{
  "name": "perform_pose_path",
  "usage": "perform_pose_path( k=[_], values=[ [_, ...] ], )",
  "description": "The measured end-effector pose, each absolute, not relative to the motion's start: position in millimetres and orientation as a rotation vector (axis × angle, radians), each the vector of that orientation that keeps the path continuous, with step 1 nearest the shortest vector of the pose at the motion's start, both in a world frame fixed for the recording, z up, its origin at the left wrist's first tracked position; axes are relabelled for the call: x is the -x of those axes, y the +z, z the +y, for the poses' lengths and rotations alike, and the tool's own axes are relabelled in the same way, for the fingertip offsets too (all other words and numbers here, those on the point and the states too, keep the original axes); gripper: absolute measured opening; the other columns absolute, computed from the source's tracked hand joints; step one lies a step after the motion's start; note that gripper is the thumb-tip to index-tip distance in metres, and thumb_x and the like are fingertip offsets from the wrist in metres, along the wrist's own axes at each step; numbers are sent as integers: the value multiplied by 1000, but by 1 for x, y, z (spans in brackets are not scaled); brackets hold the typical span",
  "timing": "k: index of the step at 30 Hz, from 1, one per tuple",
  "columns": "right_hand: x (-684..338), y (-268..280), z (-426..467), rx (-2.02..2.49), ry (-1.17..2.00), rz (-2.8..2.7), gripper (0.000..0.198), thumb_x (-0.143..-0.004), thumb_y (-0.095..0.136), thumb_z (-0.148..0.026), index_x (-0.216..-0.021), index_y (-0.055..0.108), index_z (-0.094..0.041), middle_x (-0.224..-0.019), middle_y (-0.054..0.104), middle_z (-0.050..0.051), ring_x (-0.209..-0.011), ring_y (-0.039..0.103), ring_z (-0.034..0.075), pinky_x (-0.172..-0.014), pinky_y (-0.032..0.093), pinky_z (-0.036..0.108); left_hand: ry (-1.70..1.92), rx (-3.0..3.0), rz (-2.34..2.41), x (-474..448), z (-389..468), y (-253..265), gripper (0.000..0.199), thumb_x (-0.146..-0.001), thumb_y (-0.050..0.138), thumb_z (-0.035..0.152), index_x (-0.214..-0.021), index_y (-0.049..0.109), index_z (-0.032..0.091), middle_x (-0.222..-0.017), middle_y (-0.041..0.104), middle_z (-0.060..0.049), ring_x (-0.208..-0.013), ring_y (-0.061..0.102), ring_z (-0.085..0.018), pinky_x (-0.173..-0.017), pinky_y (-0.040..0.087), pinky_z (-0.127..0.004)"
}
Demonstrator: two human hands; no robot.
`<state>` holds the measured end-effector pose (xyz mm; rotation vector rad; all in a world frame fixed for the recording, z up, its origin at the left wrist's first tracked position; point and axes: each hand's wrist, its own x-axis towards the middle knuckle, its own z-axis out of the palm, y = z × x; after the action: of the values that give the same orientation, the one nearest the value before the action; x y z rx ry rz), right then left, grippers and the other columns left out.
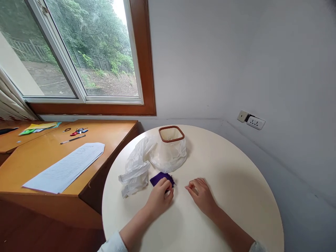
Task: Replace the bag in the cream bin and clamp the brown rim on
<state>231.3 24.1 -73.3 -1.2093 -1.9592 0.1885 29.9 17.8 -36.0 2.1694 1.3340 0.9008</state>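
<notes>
A small dark purple piece of cloth (158, 177) with a frayed right edge lies on the round cream table (236, 196). My left hand (160, 196) covers the cloth's lower edge, thumb and fingers curled into a pinch; whether it grips the cloth or something tiny is hidden. To the right, apart from the cloth, my right hand (201, 196) rests low over the tabletop. Its thumb and index fingertips are pressed together, and anything between them is too small to make out. Just beyond the cloth stands a bin with a brown rim (171, 140), covered by a translucent white plastic bag (139, 164).
Left of the round table is a wooden desk (112, 133) with papers (65, 168), a pen (72, 139), and small red and blue items (79, 131). A window (105, 52) and a wall with a power socket (256, 122) bound the far side.
</notes>
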Motion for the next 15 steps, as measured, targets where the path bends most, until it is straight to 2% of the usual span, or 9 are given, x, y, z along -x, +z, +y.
perform_pose_path(
  k=[1,2,4,5,7,10,13,15],
  values=[
    [-236,-73,23,1207,165,-1975,16,-85,50,-22,-69,48,-19,-66,55,0,-66,49,14,-66,37,29,840,-2250,1278,-30,14,-35,8,-80,43,21,-81,50,18,-87,55,-7,-80,51,-16,-70,42,-29],
    [-242,-74,21,1202,143,-1995,15,-85,49,-21,-70,49,-18,-66,56,1,-66,50,15,-67,37,30,767,-2337,1217,-30,10,-34,18,-82,43,23,-97,52,18,-103,55,-10,-95,52,-20,-82,42,-34],
    [-254,-73,17,1191,103,-2050,13,-87,45,-18,-78,53,-18,-72,60,2,-71,53,15,-72,38,32,609,-2485,1106,-30,2,-34,42,-84,43,29,-125,39,20,-131,43,-13,-121,39,-26,-101,30,-47],
    [-260,-74,15,1191,85,-2088,13,-88,42,-17,-85,55,-18,-78,63,3,-76,55,16,-76,39,33,529,-2539,1065,-31,-1,-34,51,-85,42,33,-133,30,21,-140,34,-13,-128,30,-28,-105,23,-51],
    [-272,-74,10,1212,56,-2190,23,-89,39,-17,-107,54,-18,-98,64,7,-93,55,18,-86,38,36,388,-2602,996,-34,-6,-34,61,-87,39,39,-140,16,22,-147,20,-11,-135,16,-29,-107,14,-55],
    [-288,-77,5,1320,41,-2360,45,-89,39,-29,-133,36,-20,-131,48,8,-121,40,22,-99,30,40,279,-2638,908,-41,-9,-34,65,-88,35,44,-142,8,21,-149,12,-11,-136,10,-28,-108,14,-53],
    [-297,-79,2,1460,91,-2475,57,-89,35,-43,-141,18,-27,-145,27,4,-133,22,24,-105,22,46,240,-2668,884,-48,-7,-35,65,-89,31,47,-142,5,19,-148,9,-12,-136,9,-27,-109,13,-52],
    [-298,-79,2,1519,147,-2526,58,-89,31,-48,-141,13,-31,-147,20,2,-135,16,24,-107,19,48,233,-2688,904,-51,-5,-38,65,-89,29,48,-142,4,19,-148,9,-12,-136,9,-28,-109,12,-52]
  ],
)
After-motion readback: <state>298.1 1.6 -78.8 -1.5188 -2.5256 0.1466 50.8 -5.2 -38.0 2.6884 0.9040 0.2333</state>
